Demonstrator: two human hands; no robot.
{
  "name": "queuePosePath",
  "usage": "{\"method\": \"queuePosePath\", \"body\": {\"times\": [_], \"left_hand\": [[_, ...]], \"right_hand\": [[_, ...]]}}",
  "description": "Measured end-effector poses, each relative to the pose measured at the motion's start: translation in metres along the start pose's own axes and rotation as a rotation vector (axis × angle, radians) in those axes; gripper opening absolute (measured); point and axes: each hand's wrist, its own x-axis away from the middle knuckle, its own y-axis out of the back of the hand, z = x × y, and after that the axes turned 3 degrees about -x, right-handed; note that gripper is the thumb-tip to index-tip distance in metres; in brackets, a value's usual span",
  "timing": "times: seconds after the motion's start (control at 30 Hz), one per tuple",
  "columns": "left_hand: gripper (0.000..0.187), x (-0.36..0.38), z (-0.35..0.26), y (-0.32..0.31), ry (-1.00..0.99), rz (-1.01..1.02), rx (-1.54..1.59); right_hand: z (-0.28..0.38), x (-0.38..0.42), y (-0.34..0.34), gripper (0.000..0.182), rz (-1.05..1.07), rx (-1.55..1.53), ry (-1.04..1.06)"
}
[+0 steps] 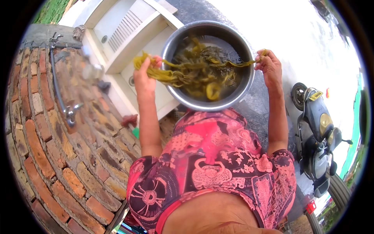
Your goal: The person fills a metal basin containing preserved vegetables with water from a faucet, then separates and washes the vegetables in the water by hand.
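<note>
A round metal basin (183, 102) holds dark water and a tangle of yellow-green leafy vegetables (194, 72). My left hand (146, 76) is closed round a bunch of their yellowish stems beyond the basin's left rim. Strands run from that bunch down into the water. At the right rim, my right hand (269, 67) pinches the end of one long strand, which stretches across the basin to the tangle. Part of the leaves lies under water and looks blurred.
A pale double sink (117, 62) with a ribbed washboard stands left of the basin. Taps with a grey pipe (56, 78) run along the brick wall (74, 156) at the left. A scooter (317, 132) is parked at the right.
</note>
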Motion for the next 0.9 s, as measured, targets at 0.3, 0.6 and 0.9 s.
{"method": "queuePosePath", "body": {"times": [0.3,0.6,0.9], "left_hand": [[0.020,0.039,0.019,-0.090,0.196,0.271,-0.003],[0.014,0.046,0.028,-0.082,0.125,0.269,-0.224],[0.011,0.053,0.026,-0.087,0.068,0.409,-0.699]], "right_hand": [[-0.005,0.012,-0.125,0.008,0.510,0.185,0.011],[-0.018,0.015,-0.131,0.011,0.487,0.340,0.151],[-0.003,0.019,-0.124,0.013,0.602,0.654,0.226]]}}
